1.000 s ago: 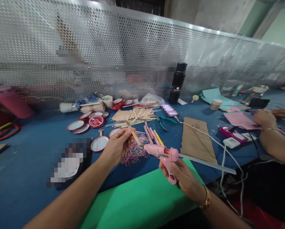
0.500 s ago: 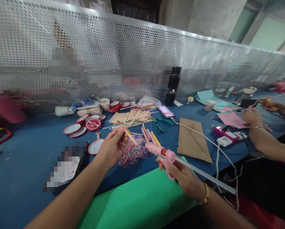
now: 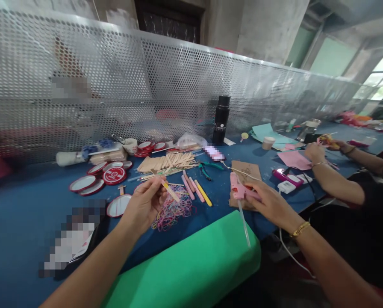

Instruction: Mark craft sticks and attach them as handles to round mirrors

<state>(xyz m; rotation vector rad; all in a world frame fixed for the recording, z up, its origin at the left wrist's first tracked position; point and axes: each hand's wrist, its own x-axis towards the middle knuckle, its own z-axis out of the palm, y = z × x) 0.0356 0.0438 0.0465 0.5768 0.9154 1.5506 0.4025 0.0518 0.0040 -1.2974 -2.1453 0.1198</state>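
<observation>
My left hand (image 3: 145, 204) pinches a flat wooden craft stick (image 3: 166, 187) above a tangle of coloured rubber bands (image 3: 172, 210). My right hand (image 3: 268, 201) grips a pink glue gun (image 3: 238, 188), resting it on a brown cardboard sheet (image 3: 247, 171). A clear glue stick (image 3: 243, 222) juts from the gun's back toward me, over a green foam roll (image 3: 191, 269). The gun's white cord (image 3: 287, 250) trails off to the right.
A pile of wooden sticks (image 3: 166, 162), pink and yellow sticks (image 3: 194, 190), green pliers (image 3: 207, 167), red-rimmed lids (image 3: 98, 179) and a black bottle (image 3: 220, 119) lie on the blue table (image 3: 18, 222). A perforated metal screen (image 3: 146, 85) stands behind. Another person's arms (image 3: 335, 184) work at right.
My right hand carried the glue gun from beside the craft stick rightward and down onto the cardboard. The left hand still holds the stick. The view has shifted to the right.
</observation>
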